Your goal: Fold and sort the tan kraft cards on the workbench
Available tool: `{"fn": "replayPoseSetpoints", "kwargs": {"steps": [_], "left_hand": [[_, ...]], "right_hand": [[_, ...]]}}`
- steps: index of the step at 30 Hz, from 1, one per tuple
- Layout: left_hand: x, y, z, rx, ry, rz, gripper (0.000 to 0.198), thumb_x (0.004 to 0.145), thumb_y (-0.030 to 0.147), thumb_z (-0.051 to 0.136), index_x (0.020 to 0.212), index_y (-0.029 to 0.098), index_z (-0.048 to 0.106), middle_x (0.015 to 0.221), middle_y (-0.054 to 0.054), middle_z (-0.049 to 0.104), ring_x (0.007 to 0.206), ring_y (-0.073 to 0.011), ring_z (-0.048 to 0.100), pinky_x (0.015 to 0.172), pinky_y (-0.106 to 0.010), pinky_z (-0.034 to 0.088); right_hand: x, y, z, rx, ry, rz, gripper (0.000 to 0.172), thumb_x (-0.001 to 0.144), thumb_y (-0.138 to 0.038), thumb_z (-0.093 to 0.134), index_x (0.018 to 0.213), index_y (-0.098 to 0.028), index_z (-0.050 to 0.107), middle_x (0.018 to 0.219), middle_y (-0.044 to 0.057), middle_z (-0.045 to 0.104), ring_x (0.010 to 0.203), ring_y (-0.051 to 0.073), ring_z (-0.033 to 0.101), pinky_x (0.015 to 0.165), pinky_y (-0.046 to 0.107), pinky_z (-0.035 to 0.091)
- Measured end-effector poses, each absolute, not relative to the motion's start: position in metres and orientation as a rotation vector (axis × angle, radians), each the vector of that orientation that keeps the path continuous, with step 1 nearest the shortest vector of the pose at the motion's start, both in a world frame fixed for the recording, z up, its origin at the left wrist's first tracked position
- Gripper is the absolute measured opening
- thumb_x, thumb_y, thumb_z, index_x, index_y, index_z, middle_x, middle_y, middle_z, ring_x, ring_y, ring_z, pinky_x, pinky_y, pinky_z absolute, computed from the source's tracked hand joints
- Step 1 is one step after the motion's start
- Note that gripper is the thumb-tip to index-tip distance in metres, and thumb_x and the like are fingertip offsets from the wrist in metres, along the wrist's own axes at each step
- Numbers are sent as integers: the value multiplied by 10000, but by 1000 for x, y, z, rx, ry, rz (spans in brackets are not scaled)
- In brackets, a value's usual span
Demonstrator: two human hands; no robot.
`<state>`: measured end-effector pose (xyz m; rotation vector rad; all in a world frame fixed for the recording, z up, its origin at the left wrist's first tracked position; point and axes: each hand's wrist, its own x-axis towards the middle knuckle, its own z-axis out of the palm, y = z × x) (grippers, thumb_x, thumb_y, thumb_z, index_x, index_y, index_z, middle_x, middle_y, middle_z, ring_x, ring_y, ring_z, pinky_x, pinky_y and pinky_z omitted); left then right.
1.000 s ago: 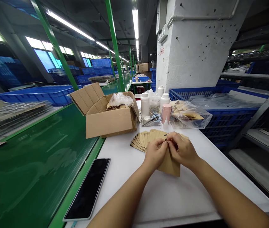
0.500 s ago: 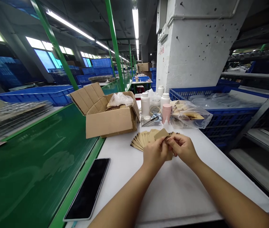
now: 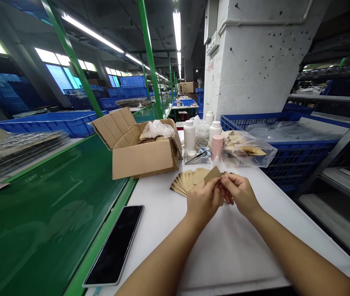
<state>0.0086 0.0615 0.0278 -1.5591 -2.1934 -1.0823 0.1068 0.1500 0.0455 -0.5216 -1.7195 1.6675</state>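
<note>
At the lower left of the frame a flat black phone (image 3: 113,246) lies on the white table (image 3: 239,250). Above it, left of centre, stands an open brown cardboard box (image 3: 145,158). A fan of brown paper envelopes (image 3: 188,181) is spread at the centre. Just below it the left hand (image 3: 204,202), fingers curled, pinches a small brown paper envelope (image 3: 213,174), lifted off the table. The right hand (image 3: 239,193) grips the same envelope from the other side. A pink plastic bottle (image 3: 217,147) stands above it.
</note>
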Motion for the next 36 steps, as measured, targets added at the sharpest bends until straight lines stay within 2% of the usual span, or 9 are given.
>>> {"fn": "replayPoseSetpoints", "kwargs": {"steps": [6, 11, 14, 18, 25, 36], "left_hand": [[10, 62, 29, -1551, -2223, -1204, 320, 857, 309, 414, 1093, 279, 629, 862, -43, 681, 741, -169, 615, 646, -277, 457], [8, 67, 31, -1550, -2282, -1704, 257, 836, 285, 468, 987, 249, 672, 909, -10, 700, 820, -160, 634, 734, -276, 486], [7, 70, 30, -1521, -2306, -1998, 233, 821, 305, 502, 924, 218, 693, 886, -15, 706, 808, -166, 642, 713, -272, 502], [7, 72, 29, -1528, -2288, -2188, 245, 812, 305, 522, 955, 198, 690, 908, -25, 707, 823, -176, 645, 731, -281, 514], [7, 72, 26, -1583, -2227, -2214, 261, 818, 303, 526, 993, 183, 678, 962, -42, 699, 862, -184, 644, 758, -286, 519], [7, 70, 26, -1615, -2202, -1975, 264, 815, 285, 526, 1027, 215, 666, 984, -42, 692, 891, -188, 637, 786, -304, 502]], "right_hand": [[105, 151, 44, -503, -1682, 1698, 277, 749, -407, 606, 656, -167, 504, 470, -51, 488, 329, 68, 403, 310, 197, 289], [103, 154, 41, -571, -1712, 1685, 266, 751, -405, 591, 668, -165, 512, 472, -53, 479, 322, 60, 385, 310, 193, 274], [102, 156, 39, -618, -1732, 1656, 279, 741, -420, 594, 660, -168, 507, 442, -55, 458, 322, 61, 364, 312, 194, 266], [101, 158, 37, -665, -1752, 1596, 280, 722, -430, 604, 662, -170, 519, 450, -45, 472, 349, 65, 369, 326, 195, 271], [101, 162, 33, -686, -1805, 1475, 303, 717, -457, 597, 656, -172, 516, 502, -26, 515, 393, 71, 394, 373, 204, 316], [101, 164, 33, -704, -1897, 1370, 326, 725, -476, 576, 631, -175, 492, 518, -16, 497, 445, 88, 420, 405, 211, 316]]}}
